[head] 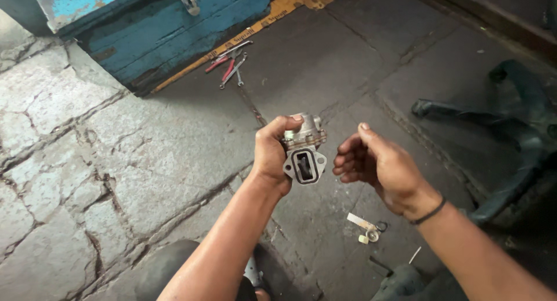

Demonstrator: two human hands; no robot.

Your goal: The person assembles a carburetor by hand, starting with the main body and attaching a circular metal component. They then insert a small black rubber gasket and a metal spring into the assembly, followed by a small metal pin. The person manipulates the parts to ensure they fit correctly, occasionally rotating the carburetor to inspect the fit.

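Left hand (pixel 271 153) is clamped round a grimy metal pump housing (pixel 304 150), flange with its slot facing up. Right hand (pixel 377 161) hovers just beside, fingers loose, holding nothing. Pliers and spanners (pixel 229 63) lie well beyond by the blue box (pixel 174 28).

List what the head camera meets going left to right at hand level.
Cracked stone floor → left hand → metal pump part, gripped in that hand → right hand, open and just clear of the part → dark plastic chair lying on the ground.
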